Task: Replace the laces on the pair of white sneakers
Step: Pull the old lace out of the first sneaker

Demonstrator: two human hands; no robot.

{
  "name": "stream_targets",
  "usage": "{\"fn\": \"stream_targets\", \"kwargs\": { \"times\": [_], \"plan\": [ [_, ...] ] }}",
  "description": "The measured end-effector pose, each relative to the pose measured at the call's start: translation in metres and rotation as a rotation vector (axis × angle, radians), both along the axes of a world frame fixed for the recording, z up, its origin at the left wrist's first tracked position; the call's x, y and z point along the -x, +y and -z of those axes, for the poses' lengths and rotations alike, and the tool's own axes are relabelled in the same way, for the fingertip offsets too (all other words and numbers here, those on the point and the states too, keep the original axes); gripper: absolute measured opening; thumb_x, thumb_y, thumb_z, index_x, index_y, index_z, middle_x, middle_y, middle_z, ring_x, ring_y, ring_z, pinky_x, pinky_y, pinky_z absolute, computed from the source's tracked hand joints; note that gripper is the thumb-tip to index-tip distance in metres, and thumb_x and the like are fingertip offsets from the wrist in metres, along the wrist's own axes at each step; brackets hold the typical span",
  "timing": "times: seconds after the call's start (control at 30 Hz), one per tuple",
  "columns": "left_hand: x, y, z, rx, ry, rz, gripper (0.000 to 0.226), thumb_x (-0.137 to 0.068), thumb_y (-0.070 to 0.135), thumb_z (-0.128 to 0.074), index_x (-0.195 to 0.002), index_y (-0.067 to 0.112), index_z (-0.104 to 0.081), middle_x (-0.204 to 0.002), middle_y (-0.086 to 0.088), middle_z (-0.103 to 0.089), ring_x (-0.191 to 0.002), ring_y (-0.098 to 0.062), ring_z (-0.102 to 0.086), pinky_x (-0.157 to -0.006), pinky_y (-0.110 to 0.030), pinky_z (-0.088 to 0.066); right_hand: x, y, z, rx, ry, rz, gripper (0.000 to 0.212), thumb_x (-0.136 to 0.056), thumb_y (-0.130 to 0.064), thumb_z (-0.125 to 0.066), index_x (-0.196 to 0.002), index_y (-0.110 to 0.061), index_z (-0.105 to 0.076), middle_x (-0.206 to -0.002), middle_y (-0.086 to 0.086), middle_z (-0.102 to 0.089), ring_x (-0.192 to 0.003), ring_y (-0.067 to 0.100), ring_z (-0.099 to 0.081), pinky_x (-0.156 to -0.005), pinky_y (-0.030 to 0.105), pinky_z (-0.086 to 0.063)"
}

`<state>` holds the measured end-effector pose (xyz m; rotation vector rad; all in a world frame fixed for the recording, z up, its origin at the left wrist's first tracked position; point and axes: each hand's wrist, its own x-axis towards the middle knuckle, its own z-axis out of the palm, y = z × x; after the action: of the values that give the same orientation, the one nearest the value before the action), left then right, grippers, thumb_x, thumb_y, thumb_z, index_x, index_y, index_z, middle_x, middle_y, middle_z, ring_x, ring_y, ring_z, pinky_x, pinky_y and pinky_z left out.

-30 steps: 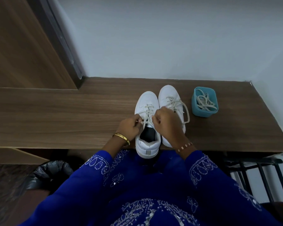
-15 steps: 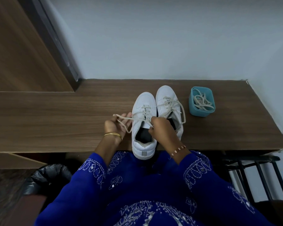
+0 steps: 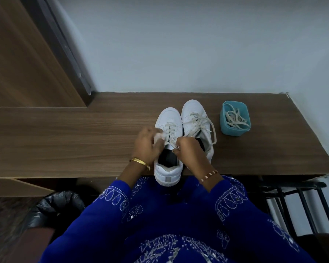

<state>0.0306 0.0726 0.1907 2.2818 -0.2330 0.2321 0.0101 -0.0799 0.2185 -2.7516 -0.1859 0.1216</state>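
Two white sneakers [image 3: 180, 133] are standing side by side on the worktop, toes to the wall, cream laces loosened. Spare laces [image 3: 235, 119] are lying coiled in a teal cup [image 3: 234, 130] just beside them.

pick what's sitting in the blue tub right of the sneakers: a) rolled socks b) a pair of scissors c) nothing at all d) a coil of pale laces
D: the blue tub stands on the wooden shelf to the right of the sneakers, and a loose coil of pale laces lies inside it.
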Motion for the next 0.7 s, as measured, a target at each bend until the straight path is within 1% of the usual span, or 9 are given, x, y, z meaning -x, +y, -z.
{"fn": "stream_targets", "kwargs": {
  "times": [0.1, 0.17, 0.27, 0.33, 0.47, 0.53, 0.63, 0.67, 0.7],
  "plan": [
    [0.009, -0.006, 0.007, -0.103, -0.096, 0.199, 0.031, -0.080, 0.029, -0.058, -0.098, 0.006, -0.068, -0.088, -0.010, -0.065, -0.079, -0.026, -0.062, -0.072, -0.030, -0.047, 0.000, 0.000, 0.003, -0.003, -0.012, 0.004, 0.023, -0.090, -0.020, -0.053, -0.073, -0.011, -0.041, -0.066, 0.002, -0.041, -0.070, 0.017, -0.041, -0.061, 0.026, -0.024],
    [0.010, -0.006, 0.008, -0.120, -0.162, 0.149, 0.022, -0.075, 0.014, -0.065, -0.095, 0.006, -0.070, -0.083, -0.011, -0.068, -0.072, -0.027, -0.065, -0.066, -0.023, -0.046, 0.000, -0.001, 0.004, 0.009, 0.006, 0.014, 0.032, -0.090, -0.018, -0.052, -0.063, -0.012, -0.035, -0.060, -0.001, -0.034, -0.069, 0.018, -0.041, -0.061, 0.027, -0.024],
    [0.007, -0.009, 0.007, -0.158, -0.275, 0.059, 0.013, -0.068, 0.010, -0.067, -0.080, 0.009, -0.073, -0.068, -0.005, -0.068, -0.056, -0.021, -0.065, -0.052, -0.016, -0.039, -0.001, 0.000, 0.004, 0.011, 0.019, 0.026, 0.044, -0.089, -0.016, -0.053, -0.056, -0.019, -0.023, -0.057, -0.004, -0.028, -0.068, 0.019, -0.041, -0.060, 0.027, -0.024],
    [0.003, -0.008, 0.003, -0.103, -0.301, 0.014, 0.007, -0.068, 0.006, -0.069, -0.073, 0.008, -0.073, -0.064, -0.006, -0.068, -0.054, -0.019, -0.063, -0.055, -0.016, -0.038, -0.001, 0.001, 0.004, 0.003, 0.019, 0.033, 0.046, -0.088, -0.016, -0.053, -0.056, -0.019, -0.022, -0.057, -0.004, -0.028, -0.067, 0.019, -0.041, -0.060, 0.026, -0.024],
    [-0.004, 0.007, -0.001, 0.170, -0.147, -0.248, 0.005, -0.077, 0.000, -0.069, -0.075, 0.004, -0.071, -0.071, -0.011, -0.069, -0.065, -0.015, -0.060, -0.061, -0.017, -0.040, 0.000, 0.000, 0.007, -0.020, 0.020, 0.046, 0.047, -0.089, -0.015, -0.054, -0.055, -0.019, -0.022, -0.055, -0.004, -0.028, -0.066, 0.018, -0.042, -0.060, 0.026, -0.026],
    [-0.007, 0.017, 0.000, 0.424, 0.024, -0.467, 0.013, -0.082, 0.003, -0.065, -0.075, 0.013, -0.069, -0.070, -0.006, -0.067, -0.063, -0.015, -0.062, -0.062, -0.025, -0.049, 0.000, 0.000, 0.008, -0.025, 0.024, 0.051, 0.047, -0.089, -0.015, -0.054, -0.055, -0.019, -0.022, -0.055, -0.004, -0.028, -0.064, 0.018, -0.041, -0.058, 0.026, -0.026],
    [-0.013, 0.031, 0.000, 0.897, 0.188, -0.830, 0.022, -0.089, 0.003, -0.055, -0.072, 0.016, -0.058, -0.068, -0.002, -0.061, -0.047, 0.000, -0.059, -0.052, -0.018, -0.051, -0.001, 0.000, 0.008, -0.022, 0.030, 0.062, 0.047, -0.089, -0.015, -0.054, -0.055, -0.019, -0.023, -0.054, -0.004, -0.028, -0.061, 0.018, -0.039, -0.054, 0.028, -0.024],
    [-0.014, 0.036, 0.002, 0.972, 0.238, -0.918, 0.020, -0.091, 0.004, -0.052, -0.074, 0.013, -0.057, -0.070, -0.003, -0.061, -0.045, 0.000, -0.058, -0.053, -0.018, -0.050, -0.001, 0.000, 0.008, -0.014, 0.030, 0.062, 0.047, -0.089, -0.015, -0.054, -0.055, -0.019, -0.023, -0.054, -0.004, -0.028, -0.059, 0.017, -0.037, -0.055, 0.027, -0.024],
    [-0.014, 0.040, 0.002, 0.906, 0.287, -0.953, 0.016, -0.093, 0.007, -0.051, -0.078, 0.008, -0.059, -0.074, -0.005, -0.061, -0.049, -0.001, -0.058, -0.057, -0.021, -0.049, -0.002, 0.000, 0.008, -0.008, 0.029, 0.060, 0.047, -0.089, -0.015, -0.054, -0.055, -0.019, -0.023, -0.054, -0.004, -0.028, -0.057, 0.016, -0.036, -0.054, 0.027, -0.024]
  ]
}}
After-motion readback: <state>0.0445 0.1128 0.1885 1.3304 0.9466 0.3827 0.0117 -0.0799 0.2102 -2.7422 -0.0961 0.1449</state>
